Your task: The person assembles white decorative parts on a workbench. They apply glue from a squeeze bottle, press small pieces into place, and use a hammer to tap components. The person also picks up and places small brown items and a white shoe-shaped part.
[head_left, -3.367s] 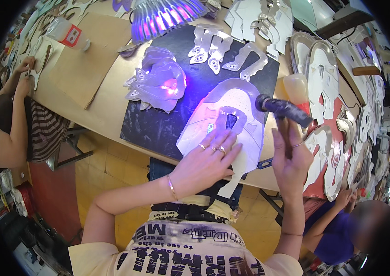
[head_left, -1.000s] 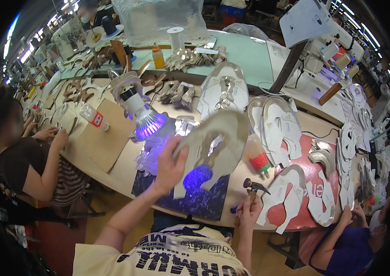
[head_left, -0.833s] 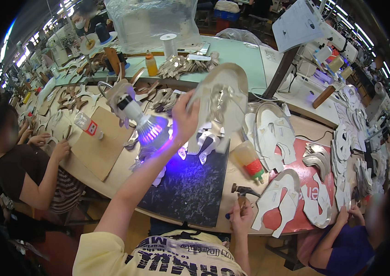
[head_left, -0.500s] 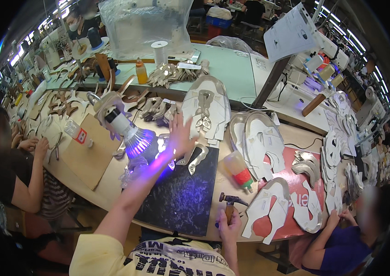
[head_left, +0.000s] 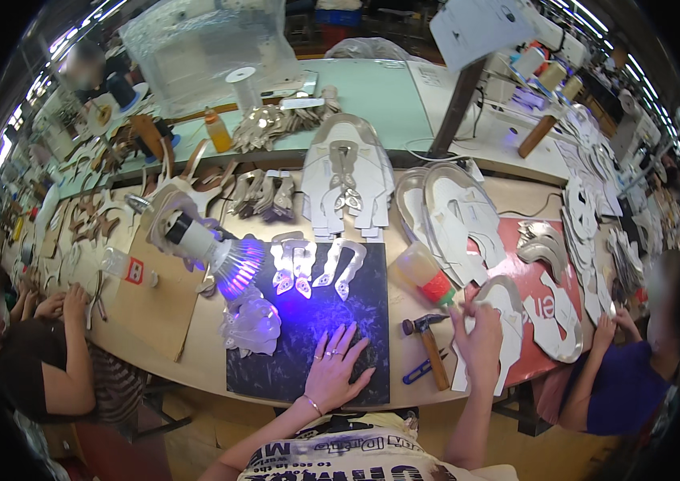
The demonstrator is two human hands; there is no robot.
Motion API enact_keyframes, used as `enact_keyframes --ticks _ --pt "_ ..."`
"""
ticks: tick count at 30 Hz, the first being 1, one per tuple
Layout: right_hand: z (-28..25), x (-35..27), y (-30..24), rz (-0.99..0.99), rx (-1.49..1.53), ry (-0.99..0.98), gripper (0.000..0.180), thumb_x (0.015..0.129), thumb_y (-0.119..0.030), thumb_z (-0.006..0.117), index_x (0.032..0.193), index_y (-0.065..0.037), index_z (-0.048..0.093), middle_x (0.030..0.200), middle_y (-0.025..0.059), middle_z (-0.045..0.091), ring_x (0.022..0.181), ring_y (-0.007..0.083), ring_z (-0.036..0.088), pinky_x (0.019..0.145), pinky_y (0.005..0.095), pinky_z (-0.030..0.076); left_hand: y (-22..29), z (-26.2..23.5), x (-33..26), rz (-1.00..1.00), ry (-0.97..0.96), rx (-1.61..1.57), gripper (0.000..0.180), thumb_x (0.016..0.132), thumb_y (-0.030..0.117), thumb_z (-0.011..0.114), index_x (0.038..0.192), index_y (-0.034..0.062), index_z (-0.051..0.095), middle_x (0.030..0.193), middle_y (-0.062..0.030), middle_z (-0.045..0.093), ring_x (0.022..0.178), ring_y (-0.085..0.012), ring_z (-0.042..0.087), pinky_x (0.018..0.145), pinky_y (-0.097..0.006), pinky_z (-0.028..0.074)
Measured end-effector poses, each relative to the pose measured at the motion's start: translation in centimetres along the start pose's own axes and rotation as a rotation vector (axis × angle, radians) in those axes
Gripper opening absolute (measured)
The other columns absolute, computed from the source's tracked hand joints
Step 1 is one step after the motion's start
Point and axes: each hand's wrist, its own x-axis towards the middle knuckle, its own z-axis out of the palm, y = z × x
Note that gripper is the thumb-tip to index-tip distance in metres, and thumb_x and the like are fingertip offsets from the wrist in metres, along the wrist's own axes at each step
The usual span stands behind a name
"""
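Worktop (head_left: 207,353): pale tan
Black mat (head_left: 272,373): flat, at the near edge
Hammer (head_left: 434,358): right of the mat, beside a blue tool (head_left: 417,372)
Brown board (head_left: 151,313): flat, left
Red sheet (head_left: 526,357): flat, right
Squeeze bottle (head_left: 417,271): lying between mat and sheet
White pieces (head_left: 317,184): stacked beyond the mat

Below centre we have the mat (head_left: 300,333), straps (head_left: 304,264) on its upper part; right of it, hammer (head_left: 434,357) below bottle (head_left: 424,274).
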Motion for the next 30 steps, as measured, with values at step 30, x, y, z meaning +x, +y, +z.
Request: enact_keyframes --ticks 30 --pt "7.7 23.5 8.7 -0.013 -0.2 0.097 0.053 0.076 -0.03 0.081 0.121 -0.013 0.057 0.121 0.0138 0.053 0.116 0.0336 0.054 0.095 0.0528 0.041 0.1 -0.2 0.0 -0.012 -0.026 -0.003 0.058 0.089 0.042 0.065 0.137 0.0098 0.053 0.152 -0.0183 0.038 0.142 -0.0339 0.033 0.119 -0.052 0.02"
